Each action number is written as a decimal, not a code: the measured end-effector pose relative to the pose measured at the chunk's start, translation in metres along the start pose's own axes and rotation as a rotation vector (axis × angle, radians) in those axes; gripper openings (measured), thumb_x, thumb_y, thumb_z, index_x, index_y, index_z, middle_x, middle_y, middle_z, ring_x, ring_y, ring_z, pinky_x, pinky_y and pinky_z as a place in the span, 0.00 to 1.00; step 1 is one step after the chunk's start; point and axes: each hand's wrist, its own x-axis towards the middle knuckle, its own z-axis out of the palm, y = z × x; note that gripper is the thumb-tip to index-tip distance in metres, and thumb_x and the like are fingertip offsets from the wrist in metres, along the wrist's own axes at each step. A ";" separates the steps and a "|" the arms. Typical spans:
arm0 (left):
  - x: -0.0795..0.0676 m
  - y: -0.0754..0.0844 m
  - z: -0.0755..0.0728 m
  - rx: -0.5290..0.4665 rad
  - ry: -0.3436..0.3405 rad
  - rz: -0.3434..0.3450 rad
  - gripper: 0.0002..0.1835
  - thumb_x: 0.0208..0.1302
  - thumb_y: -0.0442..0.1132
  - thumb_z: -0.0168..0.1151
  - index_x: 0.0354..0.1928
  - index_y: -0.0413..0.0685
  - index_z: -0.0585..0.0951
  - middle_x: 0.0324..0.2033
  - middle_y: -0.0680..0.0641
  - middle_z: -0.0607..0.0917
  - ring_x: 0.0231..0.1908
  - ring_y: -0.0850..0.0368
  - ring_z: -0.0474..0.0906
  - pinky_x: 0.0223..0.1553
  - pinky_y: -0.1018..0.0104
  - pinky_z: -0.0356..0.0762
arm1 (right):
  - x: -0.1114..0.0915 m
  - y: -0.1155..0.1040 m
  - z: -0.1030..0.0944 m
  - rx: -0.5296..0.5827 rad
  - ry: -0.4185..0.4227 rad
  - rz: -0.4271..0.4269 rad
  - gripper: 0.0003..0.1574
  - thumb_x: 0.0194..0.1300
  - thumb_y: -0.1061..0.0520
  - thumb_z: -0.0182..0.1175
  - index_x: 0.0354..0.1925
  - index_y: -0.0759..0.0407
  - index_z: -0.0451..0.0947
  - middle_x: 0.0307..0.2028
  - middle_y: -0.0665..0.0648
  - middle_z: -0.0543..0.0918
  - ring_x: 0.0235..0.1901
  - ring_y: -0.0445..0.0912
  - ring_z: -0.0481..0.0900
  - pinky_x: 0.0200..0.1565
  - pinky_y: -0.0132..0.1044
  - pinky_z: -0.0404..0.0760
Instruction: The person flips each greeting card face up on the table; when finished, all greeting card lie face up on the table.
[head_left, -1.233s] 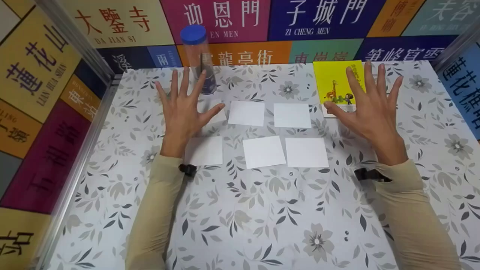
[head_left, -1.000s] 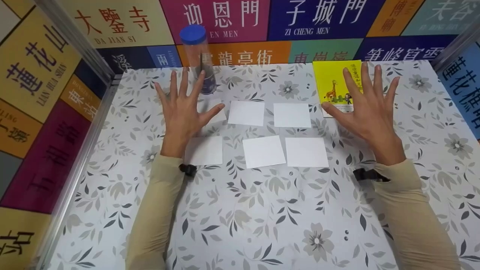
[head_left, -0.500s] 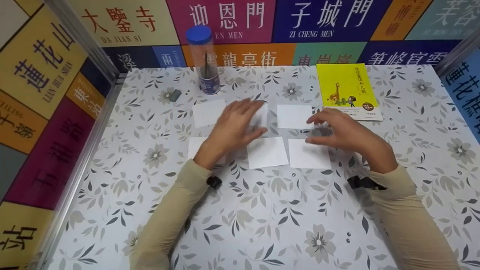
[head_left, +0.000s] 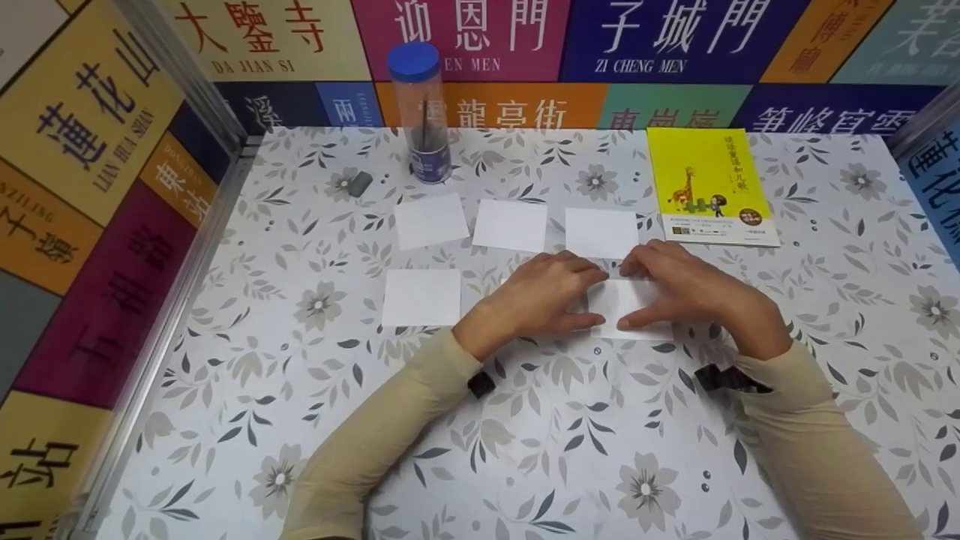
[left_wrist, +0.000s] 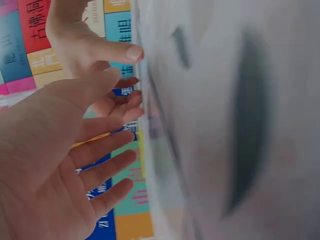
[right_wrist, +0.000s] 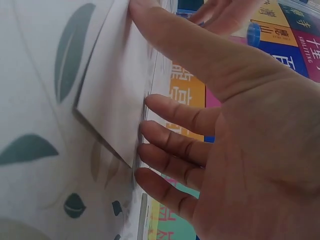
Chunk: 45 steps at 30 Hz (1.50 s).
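Note:
In the head view my left hand (head_left: 544, 296) is arched low over the near middle part of the card layout, its fingers and thumb pointing right. Most of the card beneath it is hidden. My right hand (head_left: 686, 292) faces it from the right, over the near right white card (head_left: 613, 300). The right wrist view has the right thumb at that white card (right_wrist: 112, 95), with the fingertips beside its edge. Relaxed, slightly bent fingers of the left hand (left_wrist: 55, 150) show nothing held in the left wrist view. Other white cards include a near left card (head_left: 422, 298) and a far middle card (head_left: 510, 225).
Two more white cards, a far left card (head_left: 431, 221) and a far right card (head_left: 601, 231), lie flat. Behind them stand a clear blue-lidded tube (head_left: 425, 112), a small grey-green block (head_left: 360, 184) and a yellow book (head_left: 701, 176). Floral cloth (head_left: 480, 465) covers the table.
Both hands have come inward from widely spread positions at the sides, the left sweeping right across the cards to near the right hand. The grey-green block and yellow book are uncovered.

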 end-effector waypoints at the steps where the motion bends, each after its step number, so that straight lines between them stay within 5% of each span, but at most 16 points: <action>1: 0.000 0.000 0.001 -0.006 -0.010 -0.008 0.35 0.74 0.64 0.66 0.74 0.55 0.78 0.71 0.51 0.82 0.72 0.51 0.76 0.74 0.52 0.75 | 0.000 0.000 0.000 0.002 0.002 0.001 0.47 0.50 0.34 0.86 0.57 0.57 0.78 0.53 0.60 0.82 0.53 0.54 0.75 0.57 0.51 0.74; 12: 0.006 0.003 0.003 -0.085 -0.086 -0.028 0.42 0.67 0.62 0.75 0.77 0.54 0.75 0.71 0.49 0.82 0.67 0.49 0.79 0.67 0.55 0.80 | 0.000 -0.003 -0.001 0.009 -0.014 -0.003 0.42 0.51 0.37 0.86 0.55 0.56 0.79 0.53 0.59 0.81 0.53 0.54 0.73 0.55 0.49 0.73; 20: 0.013 0.007 0.006 -0.072 -0.051 -0.060 0.46 0.57 0.64 0.81 0.75 0.57 0.77 0.66 0.51 0.84 0.60 0.53 0.80 0.58 0.57 0.83 | -0.003 -0.003 0.001 0.031 -0.011 -0.017 0.40 0.53 0.42 0.86 0.55 0.57 0.79 0.52 0.60 0.83 0.54 0.55 0.74 0.58 0.50 0.73; 34: 0.012 0.005 0.011 -0.146 -0.049 -0.065 0.46 0.58 0.59 0.83 0.77 0.55 0.76 0.71 0.49 0.80 0.65 0.52 0.75 0.67 0.58 0.77 | -0.003 -0.008 0.000 0.043 -0.022 0.005 0.49 0.55 0.42 0.85 0.65 0.60 0.75 0.57 0.64 0.82 0.57 0.57 0.74 0.60 0.53 0.72; 45: 0.012 0.005 0.010 -0.130 -0.051 -0.060 0.49 0.59 0.61 0.82 0.78 0.53 0.73 0.72 0.49 0.80 0.67 0.50 0.75 0.71 0.58 0.74 | -0.005 -0.012 0.000 0.010 -0.002 0.019 0.36 0.58 0.42 0.83 0.55 0.61 0.81 0.53 0.61 0.81 0.54 0.56 0.73 0.58 0.52 0.72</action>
